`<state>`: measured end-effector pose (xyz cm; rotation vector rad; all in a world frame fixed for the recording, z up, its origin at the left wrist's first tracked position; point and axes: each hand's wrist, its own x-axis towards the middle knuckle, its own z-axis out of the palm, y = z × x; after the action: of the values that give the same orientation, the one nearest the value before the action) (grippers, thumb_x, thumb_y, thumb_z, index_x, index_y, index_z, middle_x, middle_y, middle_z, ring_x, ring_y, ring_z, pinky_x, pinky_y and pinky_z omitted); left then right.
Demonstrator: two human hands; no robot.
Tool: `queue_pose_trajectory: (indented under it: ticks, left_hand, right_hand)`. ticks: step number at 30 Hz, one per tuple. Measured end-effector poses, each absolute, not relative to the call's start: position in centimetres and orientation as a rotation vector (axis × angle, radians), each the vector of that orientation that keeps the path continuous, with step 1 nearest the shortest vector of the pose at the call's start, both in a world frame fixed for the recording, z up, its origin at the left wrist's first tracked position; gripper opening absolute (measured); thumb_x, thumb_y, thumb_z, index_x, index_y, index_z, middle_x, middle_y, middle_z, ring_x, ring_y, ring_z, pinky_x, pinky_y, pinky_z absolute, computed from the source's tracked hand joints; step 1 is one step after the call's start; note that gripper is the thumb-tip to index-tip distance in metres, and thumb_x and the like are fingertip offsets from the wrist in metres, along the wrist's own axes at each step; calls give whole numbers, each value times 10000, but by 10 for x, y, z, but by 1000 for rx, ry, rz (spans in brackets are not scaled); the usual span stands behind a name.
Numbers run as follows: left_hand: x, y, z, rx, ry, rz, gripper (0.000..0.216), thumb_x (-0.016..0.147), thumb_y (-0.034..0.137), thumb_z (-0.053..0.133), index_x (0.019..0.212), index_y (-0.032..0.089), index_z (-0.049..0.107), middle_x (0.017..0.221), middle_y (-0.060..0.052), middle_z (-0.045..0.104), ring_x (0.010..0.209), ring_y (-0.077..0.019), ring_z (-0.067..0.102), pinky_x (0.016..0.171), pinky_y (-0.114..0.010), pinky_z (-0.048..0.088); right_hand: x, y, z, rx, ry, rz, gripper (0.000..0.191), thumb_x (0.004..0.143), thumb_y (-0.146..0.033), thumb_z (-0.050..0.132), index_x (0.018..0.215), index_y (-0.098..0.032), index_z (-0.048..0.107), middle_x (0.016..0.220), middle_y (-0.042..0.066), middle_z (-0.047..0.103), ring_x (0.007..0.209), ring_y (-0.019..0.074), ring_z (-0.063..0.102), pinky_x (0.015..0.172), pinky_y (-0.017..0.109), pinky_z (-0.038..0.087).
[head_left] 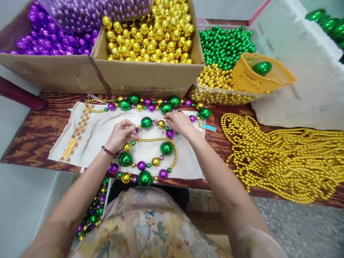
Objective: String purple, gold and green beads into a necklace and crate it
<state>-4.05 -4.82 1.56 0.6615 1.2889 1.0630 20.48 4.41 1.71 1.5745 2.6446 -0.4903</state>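
Observation:
A bead necklace (145,178) of large green, gold and purple balls lies looped on a white cloth (99,143). At the loop's upper left my left hand (122,134) pinches the strand near a small purple bead. My right hand (178,122) has its fingers closed on the strand beside a gold bead (161,123), to the right of a green ball (146,123). The right fingertips are partly hidden. Behind both hands a second bead necklace (148,102) stretches along the cloth's far edge, apart from the left hand.
Cardboard boxes hold purple beads (56,43) and gold beads (150,39). A plastic tub (228,95) of green and gold beads carries an orange basket (268,77). Gold bead strands (282,157) cover the right side. A blue-labelled cutter-like item (208,127) lies beside the cloth.

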Motion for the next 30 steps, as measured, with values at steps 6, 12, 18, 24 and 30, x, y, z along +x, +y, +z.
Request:
queue_pose_trajectory:
  ticks: [6,12,18,24,30]
  left_hand:
    - [-48,-44,14,598,1314,1137,357,664,258,828,795,162,511,596,34,645,502,-152,687,479,-221,564]
    - [-47,-37,9,550,1330,1195,345,728,254,812,806,169,487,590,48,627,533,-147,695,525,-223,568]
    - [-48,-35,2,551,1305,1244,327,731,245,805,808,170,496,589,47,640,577,-138,703,627,-249,590]
    - [-43,-18,4,715,1297,1217,260,752,204,760,784,167,505,586,18,674,556,-136,690,567,-212,536]
    - [-41,-6,1,749,1327,1224,191,805,121,680,750,169,503,585,-2,673,535,-131,664,543,-205,479]
  right_hand:
    - [185,55,13,1373,2607,-501,264,938,-325,566,1142,-220,697,1169,89,689,1032,256,646,752,290,426]
    - [184,68,6,1212,2585,-495,254,972,-268,480,1099,-203,691,1111,88,698,975,224,649,733,279,418]
    - [177,67,-1,1169,2540,-390,277,961,-335,506,1128,-160,643,1169,146,673,990,278,653,717,317,416]
    - [169,66,4,1174,2498,-334,267,935,-300,514,1138,-175,634,1155,134,687,963,279,668,691,317,430]
    - [197,54,32,1470,2442,-186,294,942,-203,422,1157,-111,599,1097,214,679,907,304,665,680,344,420]
